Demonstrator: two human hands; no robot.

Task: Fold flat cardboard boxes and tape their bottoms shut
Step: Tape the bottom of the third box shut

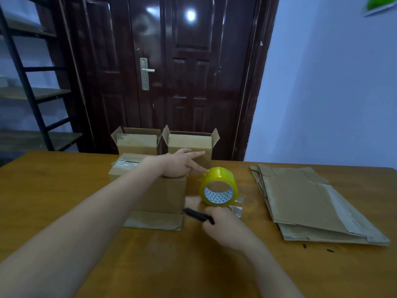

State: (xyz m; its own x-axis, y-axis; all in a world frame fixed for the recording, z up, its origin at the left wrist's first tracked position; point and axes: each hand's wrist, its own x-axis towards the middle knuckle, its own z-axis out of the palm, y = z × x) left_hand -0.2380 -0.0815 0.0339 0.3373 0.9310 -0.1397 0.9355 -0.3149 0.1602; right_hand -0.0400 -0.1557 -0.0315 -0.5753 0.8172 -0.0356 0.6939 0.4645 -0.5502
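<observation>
A folded cardboard box stands bottom-up in the middle of the wooden table, with clear tape across its top. My left hand rests flat on that box, fingers straight and pointing right toward a yellow tape roll that stands on its edge beside the box. My right hand grips a black cutter just in front of the roll. Two more folded boxes, one on the left and one on the right, stand open-topped at the table's far edge.
A stack of flat cardboard boxes lies on the right side of the table. A dark door is behind the table and a black shelf rack stands at the left. Small tape scraps lie beside the roll.
</observation>
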